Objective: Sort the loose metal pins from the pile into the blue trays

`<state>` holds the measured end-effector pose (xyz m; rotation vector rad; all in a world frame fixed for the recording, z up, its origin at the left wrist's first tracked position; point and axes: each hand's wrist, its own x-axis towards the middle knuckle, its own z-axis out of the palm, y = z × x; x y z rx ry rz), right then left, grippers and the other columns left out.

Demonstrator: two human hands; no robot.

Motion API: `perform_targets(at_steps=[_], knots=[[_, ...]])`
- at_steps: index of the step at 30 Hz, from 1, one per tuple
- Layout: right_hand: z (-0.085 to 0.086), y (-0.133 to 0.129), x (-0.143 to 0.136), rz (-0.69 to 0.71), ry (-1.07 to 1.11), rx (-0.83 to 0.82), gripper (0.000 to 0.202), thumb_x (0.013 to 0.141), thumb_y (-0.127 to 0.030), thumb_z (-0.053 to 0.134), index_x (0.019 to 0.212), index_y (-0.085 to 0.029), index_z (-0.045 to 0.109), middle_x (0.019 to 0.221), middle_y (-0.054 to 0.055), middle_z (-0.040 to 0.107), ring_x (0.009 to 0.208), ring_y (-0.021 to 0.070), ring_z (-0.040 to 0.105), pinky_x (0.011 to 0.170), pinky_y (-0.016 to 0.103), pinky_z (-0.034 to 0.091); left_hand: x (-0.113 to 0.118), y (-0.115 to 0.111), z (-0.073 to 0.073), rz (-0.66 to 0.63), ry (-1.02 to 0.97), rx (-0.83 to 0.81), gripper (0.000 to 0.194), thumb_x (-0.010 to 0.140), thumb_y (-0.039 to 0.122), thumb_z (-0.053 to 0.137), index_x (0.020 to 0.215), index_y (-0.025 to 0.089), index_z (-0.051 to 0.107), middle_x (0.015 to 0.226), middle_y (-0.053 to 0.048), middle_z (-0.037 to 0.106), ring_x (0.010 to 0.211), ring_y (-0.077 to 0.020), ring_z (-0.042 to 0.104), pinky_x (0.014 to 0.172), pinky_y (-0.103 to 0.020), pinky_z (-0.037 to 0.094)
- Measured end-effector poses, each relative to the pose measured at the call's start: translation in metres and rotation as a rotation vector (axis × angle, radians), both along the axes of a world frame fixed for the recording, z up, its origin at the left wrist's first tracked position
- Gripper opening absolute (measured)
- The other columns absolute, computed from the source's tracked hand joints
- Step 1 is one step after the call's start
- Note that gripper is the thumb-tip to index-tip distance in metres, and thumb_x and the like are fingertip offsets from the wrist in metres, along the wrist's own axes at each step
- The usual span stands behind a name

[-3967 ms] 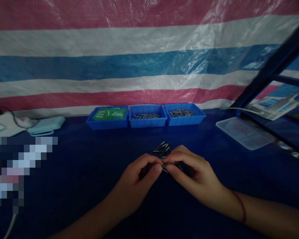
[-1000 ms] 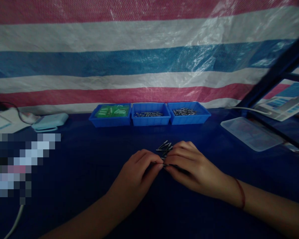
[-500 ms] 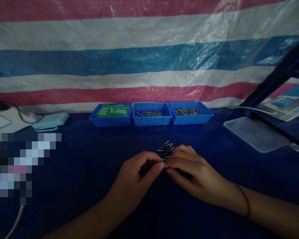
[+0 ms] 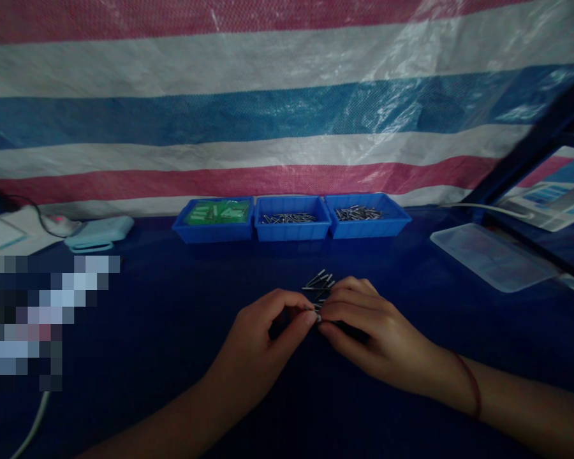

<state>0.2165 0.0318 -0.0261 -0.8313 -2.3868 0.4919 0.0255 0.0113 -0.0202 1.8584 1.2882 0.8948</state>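
Note:
A small pile of blind rivets (image 4: 318, 280), thin dark pins with pale metal ends, lies on the dark blue table just beyond my fingers. My left hand (image 4: 268, 331) is closed in a pinch, thumb against forefinger, on one rivet (image 4: 318, 317) whose pale end sticks out to the right. Close against that end, my right hand (image 4: 368, 319) has its fingers bent together over the near side of the pile. Whatever lies between the right fingertips is hidden. A dark red band circles the right wrist.
Along the back stand three blue bins: one with green packets (image 4: 215, 213), a middle bin (image 4: 291, 233) and a right bin (image 4: 370, 231), both with metal rivets. A clear plastic lid (image 4: 495, 258) lies right. A light blue case (image 4: 99, 233) and a white cable (image 4: 31, 427) are left.
Both hands stay almost in place. The pale end of the rivet at my left fingertips shows slightly more clearly; the view has shifted a little.

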Motion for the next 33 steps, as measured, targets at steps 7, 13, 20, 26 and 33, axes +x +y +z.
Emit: perform_targets(at_steps=[7,13,20,26,33], knots=[[-0.0012,0.0003,-0.0016,-0.004,0.014,-0.001,0.009,0.085,-0.017,0.053,0.081,-0.018,0.061,0.075,0.001,0.063,0.078,0.0156,0.053,0.07,0.032,0.033,-0.0001,-0.0002,-0.0012,-0.018,-0.011,0.018,0.008,0.085,0.023,0.054,0.086,0.022,0.062,0.079,0.003,0.063,0.071,-0.0123,0.058,0.065,-0.024,0.045],[-0.0004,0.0004,-0.0015,-0.03,0.04,0.027,0.008,0.084,-0.018,0.054,0.08,-0.018,0.06,0.076,0.001,0.064,0.078,0.0152,0.054,0.069,0.032,0.034,-0.0006,0.0005,-0.0005,-0.03,-0.015,0.034,0.01,0.086,0.021,0.052,0.089,0.022,0.061,0.082,0.002,0.062,0.074,-0.0123,0.057,0.067,-0.024,0.044],[-0.0007,0.0005,-0.0012,-0.095,0.076,0.059,0.005,0.081,-0.018,0.056,0.078,-0.019,0.06,0.075,0.001,0.063,0.077,0.016,0.055,0.068,0.032,0.036,-0.0005,0.0008,-0.0008,-0.026,-0.005,0.048,0.01,0.087,0.022,0.051,0.088,0.022,0.061,0.081,0.001,0.061,0.073,-0.0125,0.057,0.065,-0.024,0.044],[-0.0006,0.0023,0.0,-0.129,0.198,0.098,0.005,0.081,-0.016,0.057,0.08,-0.02,0.06,0.073,0.0,0.063,0.075,0.0154,0.055,0.071,0.033,0.038,-0.0022,0.0035,-0.0021,-0.007,0.048,0.047,0.011,0.088,0.022,0.049,0.089,0.021,0.06,0.083,0.001,0.061,0.073,-0.0134,0.057,0.066,-0.025,0.044],[0.0045,-0.0007,0.0003,-0.091,0.22,0.161,0.003,0.081,-0.017,0.059,0.079,-0.02,0.059,0.073,0.0,0.062,0.074,0.0148,0.055,0.069,0.033,0.039,-0.0028,0.0046,-0.0055,-0.111,0.079,0.052,0.014,0.09,0.022,0.046,0.087,0.022,0.06,0.088,0.0,0.061,0.082,-0.014,0.058,0.075,-0.027,0.045]])
